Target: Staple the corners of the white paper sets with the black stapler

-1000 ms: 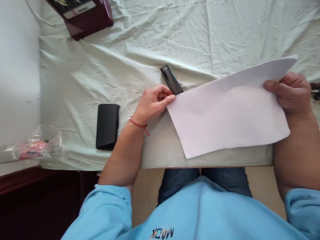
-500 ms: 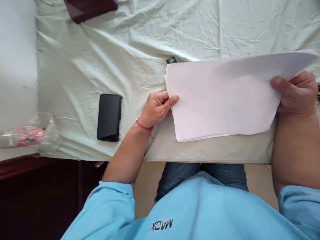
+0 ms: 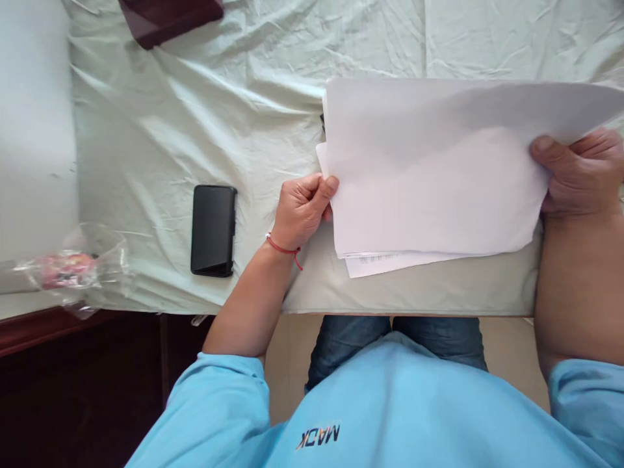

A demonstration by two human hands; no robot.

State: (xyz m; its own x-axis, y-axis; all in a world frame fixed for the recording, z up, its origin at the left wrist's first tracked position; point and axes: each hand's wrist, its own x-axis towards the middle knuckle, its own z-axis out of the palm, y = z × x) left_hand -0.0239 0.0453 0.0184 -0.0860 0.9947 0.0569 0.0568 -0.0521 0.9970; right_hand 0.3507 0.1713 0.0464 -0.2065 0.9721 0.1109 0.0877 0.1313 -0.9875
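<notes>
A stack of white paper sheets (image 3: 429, 175) is held between my two hands above the cloth. My left hand (image 3: 305, 205), with a red string at its wrist, pinches the stack's left edge, thumb on top. My right hand (image 3: 580, 172) grips the right side, its thumb on the upper face and the other fingers mostly out of sight beneath. The top sheets look blank and curve upward at the right. Below them, a lower sheet (image 3: 375, 264) sticks out at the front edge with some faint print. A small dark object (image 3: 322, 122) is mostly covered by the stack's left edge.
A black phone (image 3: 213, 231) lies on the pale green cloth (image 3: 263, 149) left of my left hand. Farther left is a clear plastic wrapper (image 3: 80, 270) with something red in it. A dark red box (image 3: 170, 19) stands at the back left. The table's front edge runs before my body.
The upper sheets have shifted away from me and slightly left, baring a printed lower sheet at the front. They now cover most of the small dark object. My left hand has moved slightly left.
</notes>
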